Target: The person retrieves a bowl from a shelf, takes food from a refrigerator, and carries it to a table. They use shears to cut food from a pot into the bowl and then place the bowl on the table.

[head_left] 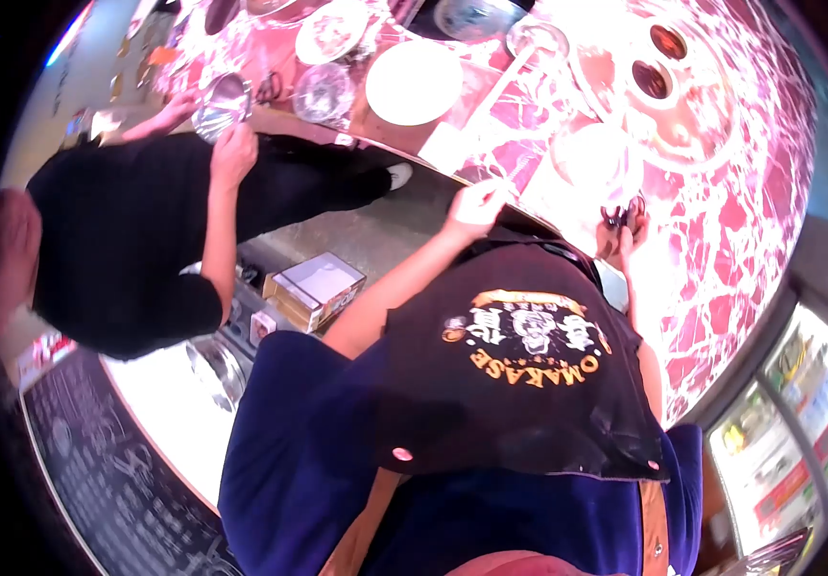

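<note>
My left hand (476, 209) is at the front edge of the pink marbled table (721, 278), fingers pinched on something thin and pale that glare makes hard to identify. My right hand (628, 235) is farther right at the same edge, its fingers closed round a small dark object (615, 216) whose shape is unclear. Between and just beyond my hands lies a pale, washed-out round plate (594, 158). A bright white plate (414, 83) sits farther left, with a clear glass bowl (324, 92) beside it.
At the left a co-worker in black (126, 240) holds a shiny metal bowl (223, 104). Two dark red cups (652, 79) stand on a round tray at the upper right. An open cardboard box (316, 288) is below the table. A lit fridge (788, 432) stands lower right.
</note>
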{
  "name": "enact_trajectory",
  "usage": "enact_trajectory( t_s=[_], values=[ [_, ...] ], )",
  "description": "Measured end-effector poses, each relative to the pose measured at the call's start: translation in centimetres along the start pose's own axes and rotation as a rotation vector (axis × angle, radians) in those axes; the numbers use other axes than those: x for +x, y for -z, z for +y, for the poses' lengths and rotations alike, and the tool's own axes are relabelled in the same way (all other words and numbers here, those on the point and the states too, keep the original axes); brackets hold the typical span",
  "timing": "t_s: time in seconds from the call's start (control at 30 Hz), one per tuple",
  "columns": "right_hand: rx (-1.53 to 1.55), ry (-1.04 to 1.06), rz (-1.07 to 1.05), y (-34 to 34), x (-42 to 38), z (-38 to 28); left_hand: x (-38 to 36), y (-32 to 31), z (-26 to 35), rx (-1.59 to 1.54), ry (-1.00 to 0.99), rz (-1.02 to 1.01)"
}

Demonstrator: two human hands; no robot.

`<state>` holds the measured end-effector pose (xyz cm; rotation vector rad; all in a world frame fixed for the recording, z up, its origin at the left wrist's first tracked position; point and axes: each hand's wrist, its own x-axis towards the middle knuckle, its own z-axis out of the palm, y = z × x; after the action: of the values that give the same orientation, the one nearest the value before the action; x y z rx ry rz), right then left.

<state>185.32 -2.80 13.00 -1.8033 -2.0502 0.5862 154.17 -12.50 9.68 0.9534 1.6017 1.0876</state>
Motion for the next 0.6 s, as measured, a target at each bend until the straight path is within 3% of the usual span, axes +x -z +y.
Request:
enact_trajectory(
  t_s=[0.07,0.13,0.17,0.4,0.53,0.6],
  values=[
    [0.367,-0.132,-0.202,-0.4,1.3,0.3,0.3,-2.3,0.8,-0.035,-0.057,0.021],
    [0.181,-0.086,-0.213,-0.7,2.0,-0.3,-0.1,-3.2,1.3,-0.005,0.045,0.013],
    [-0.074,-0.022,-0.262,-1.3,2.8,0.5,-0.2,-3.2,1.3,0.019,0.027,0.031],
    [-0.266,-0.200,-0.352,-1.4,5.0,0.2,-1.2,-1.2,2.5,0.035,0.037,0.089],
    [0.091,-0.131,-0.242,-2.1,5.0,5.5,-0.9,-1.2,0.9,-0.033,0.005,0.116],
    [0.648,-0.467,-0.339,-0.7,3.9,5.4,-0.7,-0.8,0.2,-0.020,0.033,0.072]
  ],
)
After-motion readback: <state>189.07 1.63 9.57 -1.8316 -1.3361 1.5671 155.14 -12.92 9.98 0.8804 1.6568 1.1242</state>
